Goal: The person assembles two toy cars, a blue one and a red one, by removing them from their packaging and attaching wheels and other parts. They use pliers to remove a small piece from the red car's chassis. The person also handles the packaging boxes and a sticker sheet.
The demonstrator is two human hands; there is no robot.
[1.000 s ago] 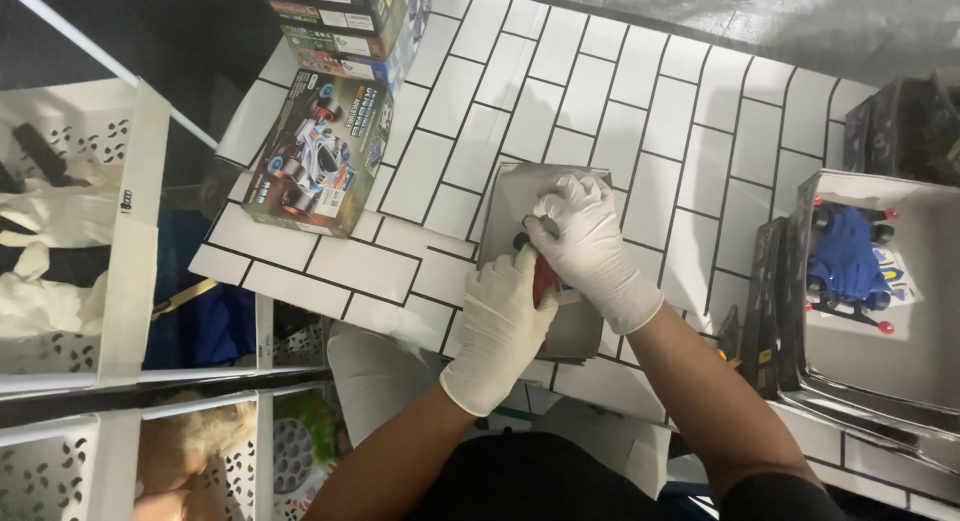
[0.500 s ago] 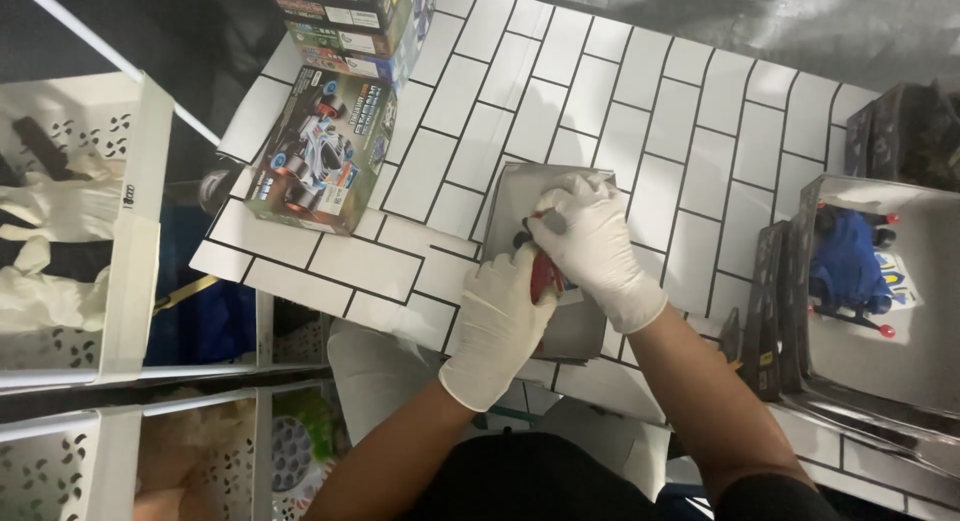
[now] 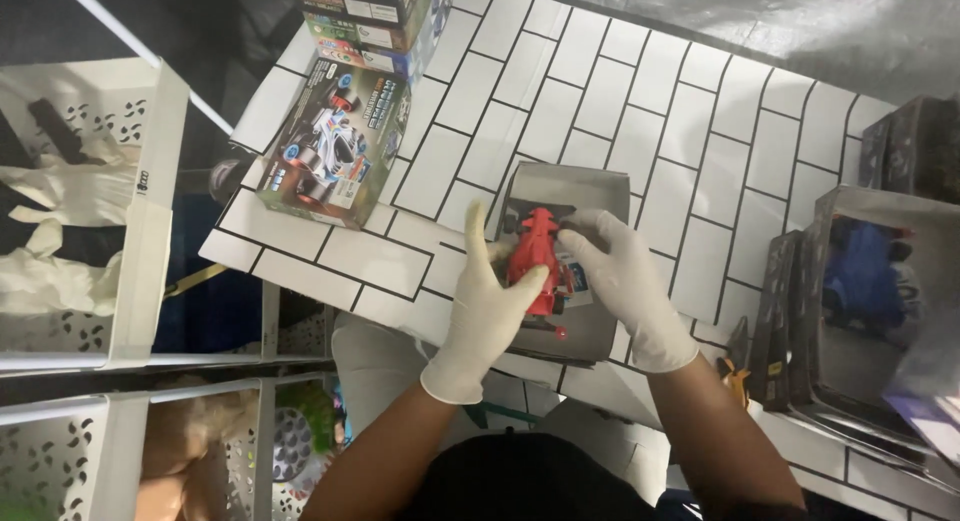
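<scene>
Two gloved hands, left hand (image 3: 487,316), right hand (image 3: 630,281), fingers apparently clamped on red toy car (image 3: 535,256) between them

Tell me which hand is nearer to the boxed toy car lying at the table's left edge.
Left. The left hand holds the red toy on the side towards the boxed toy car; the right hand grips the toy's far side, farther away.
</scene>
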